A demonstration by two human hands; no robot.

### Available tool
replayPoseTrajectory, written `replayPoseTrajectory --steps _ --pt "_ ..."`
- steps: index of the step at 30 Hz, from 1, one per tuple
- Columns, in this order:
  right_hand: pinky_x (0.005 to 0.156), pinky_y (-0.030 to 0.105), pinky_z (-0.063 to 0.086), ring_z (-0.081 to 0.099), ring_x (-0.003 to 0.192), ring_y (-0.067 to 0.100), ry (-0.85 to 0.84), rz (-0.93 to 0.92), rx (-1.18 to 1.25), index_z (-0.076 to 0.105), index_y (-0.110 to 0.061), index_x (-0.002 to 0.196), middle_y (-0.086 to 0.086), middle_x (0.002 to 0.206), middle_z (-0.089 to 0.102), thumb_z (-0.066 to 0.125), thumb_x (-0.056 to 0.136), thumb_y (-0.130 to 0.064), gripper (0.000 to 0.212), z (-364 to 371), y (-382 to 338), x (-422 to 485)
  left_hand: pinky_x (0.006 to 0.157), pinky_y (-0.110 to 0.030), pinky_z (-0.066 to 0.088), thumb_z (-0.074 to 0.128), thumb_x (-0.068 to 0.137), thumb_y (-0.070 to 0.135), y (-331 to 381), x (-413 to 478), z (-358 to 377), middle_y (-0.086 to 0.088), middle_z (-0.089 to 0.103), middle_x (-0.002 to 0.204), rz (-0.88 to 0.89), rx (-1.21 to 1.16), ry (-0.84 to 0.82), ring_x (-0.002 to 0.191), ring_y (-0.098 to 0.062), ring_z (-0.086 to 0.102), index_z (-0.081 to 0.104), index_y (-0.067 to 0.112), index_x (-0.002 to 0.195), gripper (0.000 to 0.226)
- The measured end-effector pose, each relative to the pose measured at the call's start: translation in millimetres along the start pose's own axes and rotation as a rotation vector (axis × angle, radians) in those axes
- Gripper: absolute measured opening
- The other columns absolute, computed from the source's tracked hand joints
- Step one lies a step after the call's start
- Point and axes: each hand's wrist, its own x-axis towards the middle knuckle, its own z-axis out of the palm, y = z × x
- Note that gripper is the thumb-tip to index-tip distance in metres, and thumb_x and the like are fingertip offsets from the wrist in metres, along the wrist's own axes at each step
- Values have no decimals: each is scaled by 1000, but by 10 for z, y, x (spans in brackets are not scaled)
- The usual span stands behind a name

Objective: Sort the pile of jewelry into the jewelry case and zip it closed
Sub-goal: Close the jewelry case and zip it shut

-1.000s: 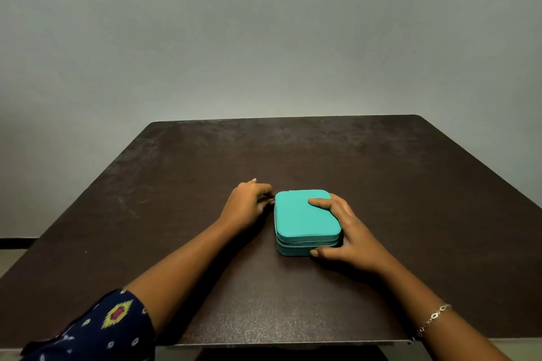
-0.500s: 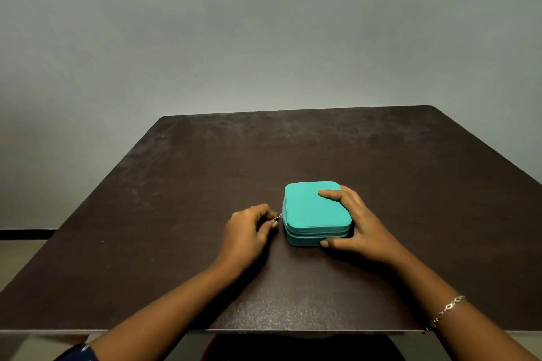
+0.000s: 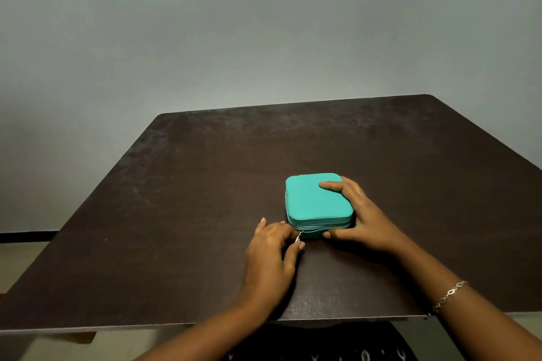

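Observation:
A teal jewelry case [image 3: 315, 202] lies flat with its lid down on the dark table [image 3: 205, 184]. My right hand [image 3: 360, 214] clamps the case from the right, fingers on the lid and thumb against the front wall. My left hand [image 3: 272, 252] sits at the case's front left corner, thumb and fingers pinching the small metal zipper pull [image 3: 299, 236]. No loose jewelry shows on the table.
A plain grey wall stands behind the table. The table's near edge [image 3: 293, 320] runs just below my wrists. A thin chain bracelet [image 3: 448, 295] hangs on my right wrist.
My left hand has drawn the zipper pull along the case's left side toward me, from the back left corner to the front left corner. My right hand has stayed on the case.

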Motion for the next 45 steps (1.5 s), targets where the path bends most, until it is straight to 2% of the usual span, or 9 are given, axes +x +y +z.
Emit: replayPoseTrajectory --steps 3,5,8,11,13,16,24,34,45 --pt "103 20 29 32 127 4 -2 -5 1 36 -53 122 -23 136 25 73 55 -44 77 -1 -21 -9 106 -16 21 43 72 52 42 -14 65 10 57 71 28 20 26 75 -3 49 63 19 74 39" --pt "107 20 26 26 130 1 -15 -8 5 32 -53 124 -30 138 17 74 56 -44 80 -12 -36 -30 89 -4 25 46 72 60 44 11 34 15 51 66 39 3 61 74 0 43 58 23 66 39" --pt "104 6 16 9 133 -14 11 9 48 22 -55 131 -22 149 6 72 55 -55 91 -37 -69 -148 68 -12 32 45 80 57 -39 152 -85 13 50 75 44 -81 182 78 -3 44 51 25 72 34" --pt "104 13 27 27 133 -3 319 10 82 35 -52 126 -15 145 28 64 64 -53 69 22 -139 -396 83 -3 32 40 77 59 -123 326 -158 13 49 107 -20 -246 113 102 -2 48 52 22 109 50" --pt "91 9 38 48 112 1 541 -28 39 51 -42 108 -22 118 48 58 70 -46 39 93 -229 -570 95 -1 25 37 73 65 -127 402 -136 12 38 130 -67 -302 -18 119 1 39 38 26 130 68" --pt "71 16 44 56 84 3 509 -23 -82 59 -28 81 -15 86 58 55 72 -41 16 302 -363 -675 110 -20 19 36 64 84 -149 480 -73 13 20 148 -96 -358 -175 136 -1 19 16 41 135 86" --pt "57 26 30 52 64 10 402 143 -463 65 -28 79 -10 57 54 53 74 -51 26 612 -551 -466 108 -39 35 53 67 65 -196 502 -32 12 38 142 -56 -365 -269 130 -4 38 27 41 136 78" --pt "71 30 20 52 86 9 485 358 -409 65 -30 85 -12 60 51 56 83 -49 21 752 -699 -374 104 -40 39 59 62 64 -152 486 -47 16 44 135 -92 -389 -261 124 -6 43 32 45 130 75" --pt "68 30 17 54 81 13 534 474 -356 54 -28 68 -8 61 53 54 85 -34 18 797 -749 -279 106 -42 37 62 64 64 -159 471 -60 18 42 137 -95 -358 -280 128 -6 39 28 47 132 78"
